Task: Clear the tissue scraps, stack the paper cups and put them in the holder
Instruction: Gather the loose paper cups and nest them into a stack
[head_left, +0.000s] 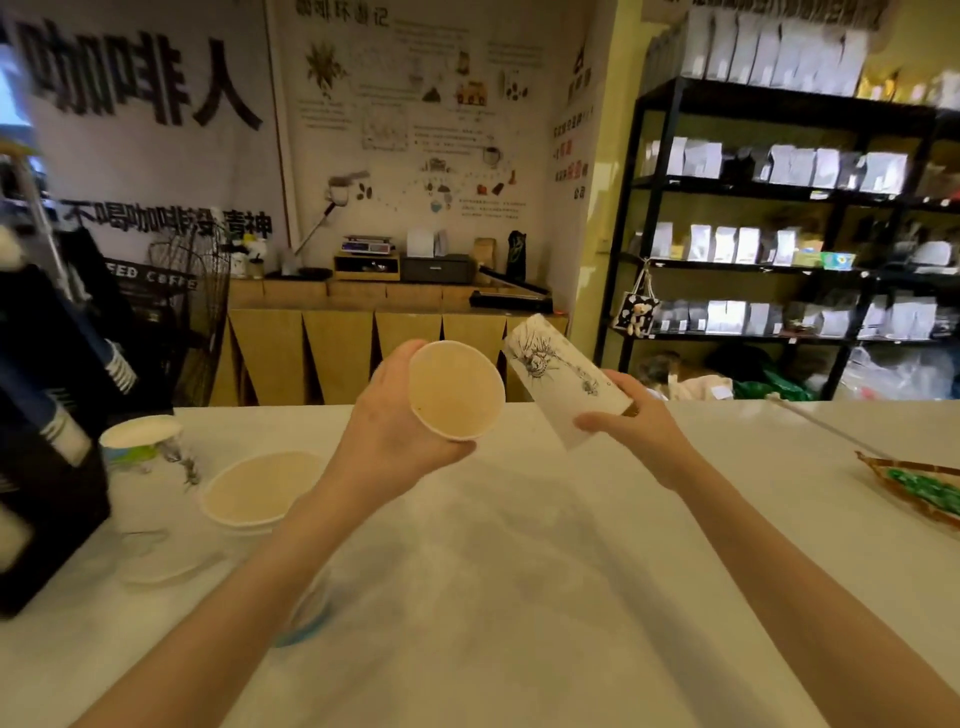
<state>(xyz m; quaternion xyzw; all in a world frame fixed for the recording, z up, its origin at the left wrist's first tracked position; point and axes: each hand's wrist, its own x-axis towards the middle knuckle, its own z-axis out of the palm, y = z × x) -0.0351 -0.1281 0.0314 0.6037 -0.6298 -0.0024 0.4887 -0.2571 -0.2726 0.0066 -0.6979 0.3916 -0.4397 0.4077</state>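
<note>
At the far left edge of the white table (519, 597) stands a dark cup holder (47, 499), with stacks of blue-and-white striped cups (62, 431) leaning out of it. Just right of it a single paper cup (143, 439) with a green and white print sits upright on the table. Next to that, slightly nearer, a stack of wide cups (260, 491) rests with its pale brown inside facing up. Near these, faint round lids or cup shapes lie on the table, too blurred to tell apart.

Above the middle of the table the left hand (395, 421) is wrapped around a paper cup with a tan inside (456, 389), fingers behind the wall and thumb under the rim, the mouth tilted toward the camera. Just to its right, not touching it, the right hand (631, 426) grips a tall white cup with an ink drawing (563, 379) by its lower end, thumb across the front; this cup is tilted, its closed end pointing up and to the left.

At the right edge of the table lies a brown tray (914, 499) holding something green. Behind it, far right, black shelving (779, 208) carries rows of white bags.
</note>
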